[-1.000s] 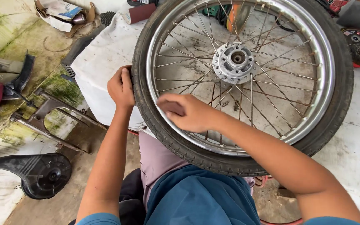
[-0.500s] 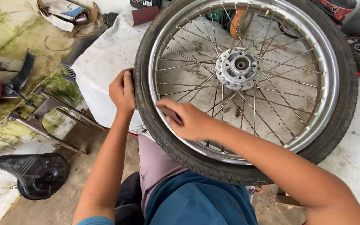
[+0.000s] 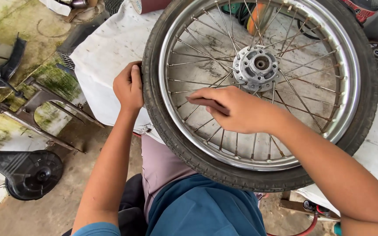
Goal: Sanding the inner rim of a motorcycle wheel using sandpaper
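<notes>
A spoked motorcycle wheel [image 3: 259, 91] lies flat on a white sheet [image 3: 106, 57], its near edge over the person's lap. Left of the wheel, a metal frame [image 3: 40, 109] and black cover [image 3: 27, 172] crowd the concrete floor [image 3: 53, 205]. The left hand [image 3: 129, 87] grips the tyre's left edge; the right hand [image 3: 237, 109] pinches a dark strip [image 3: 206, 104] against the spokes below the hub [image 3: 257, 67].
</notes>
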